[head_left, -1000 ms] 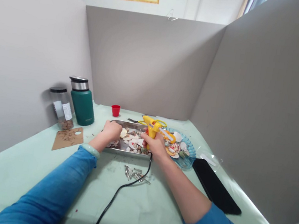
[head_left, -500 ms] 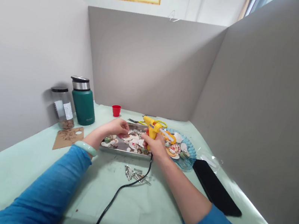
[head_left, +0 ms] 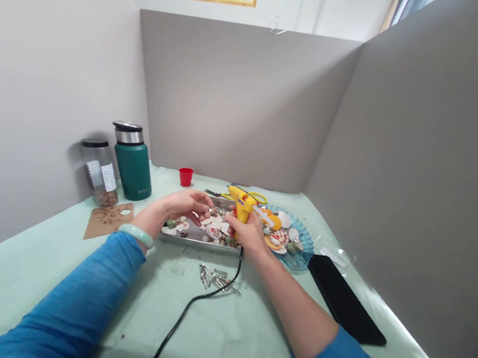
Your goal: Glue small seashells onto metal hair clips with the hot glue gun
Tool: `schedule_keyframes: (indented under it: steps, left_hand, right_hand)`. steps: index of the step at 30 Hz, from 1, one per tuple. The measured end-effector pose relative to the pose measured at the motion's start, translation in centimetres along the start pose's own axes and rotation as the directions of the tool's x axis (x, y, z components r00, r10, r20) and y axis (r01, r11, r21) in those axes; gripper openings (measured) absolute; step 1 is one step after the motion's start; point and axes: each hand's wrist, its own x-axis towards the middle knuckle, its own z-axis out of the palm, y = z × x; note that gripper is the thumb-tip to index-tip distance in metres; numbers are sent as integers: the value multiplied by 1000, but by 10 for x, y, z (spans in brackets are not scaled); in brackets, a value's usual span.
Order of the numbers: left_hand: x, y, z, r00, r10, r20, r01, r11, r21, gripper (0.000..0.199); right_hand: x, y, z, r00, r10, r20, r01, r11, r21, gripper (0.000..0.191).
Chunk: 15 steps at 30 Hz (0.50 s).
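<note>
My right hand [head_left: 249,232] is wrapped round the grip of a yellow hot glue gun [head_left: 242,203], its nozzle pointing up and to the left. From the handle a black cord [head_left: 192,305] runs down to the table's front edge. My left hand [head_left: 189,204] is over the metal tray [head_left: 196,245], thumb and fingertips pinched together; whatever sits between them is too small to name. Shells [head_left: 214,228] in white, green and brown lie in the tray below both hands. Beside the glue gun, a blue scalloped plate [head_left: 308,251] holds more shells.
Small metal clips [head_left: 218,280] lie in front of the tray. On the left stand a green bottle [head_left: 134,168], a clear jar [head_left: 101,175] and a brown card [head_left: 109,222]. Behind are a red cup [head_left: 185,177] and yellow scissors [head_left: 258,197]. A black flat pad [head_left: 347,299] lies right.
My left hand has moved slightly right and its fingers have shifted, the fingertips coming nearer the glue gun. The right hand and glue gun have stayed almost still.
</note>
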Motion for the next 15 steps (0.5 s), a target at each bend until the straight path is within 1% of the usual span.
schedule_keyframes:
  steps: [4,6,12,15]
  left_hand:
    - [-1,3,5,997,16,70,-17,1000,12,29]
    - [-2,4,8,996,21,84,-23,999,26,30]
    - [-1,5,15,1000,1,18,-3,991,132,30]
    - [-1,6,22,999,7,33,-11,990,141,30]
  right_hand:
    - [0,0,0,1000,3,-2,-2,1000,6,33]
    - [0,0,0,1000,3,-3,-3,1000,4,32]
    - [1,3,0,1000,-8,-10,8,1000,-10,32]
    - [1,2,0,1000,-1,1,1,1000,7,33]
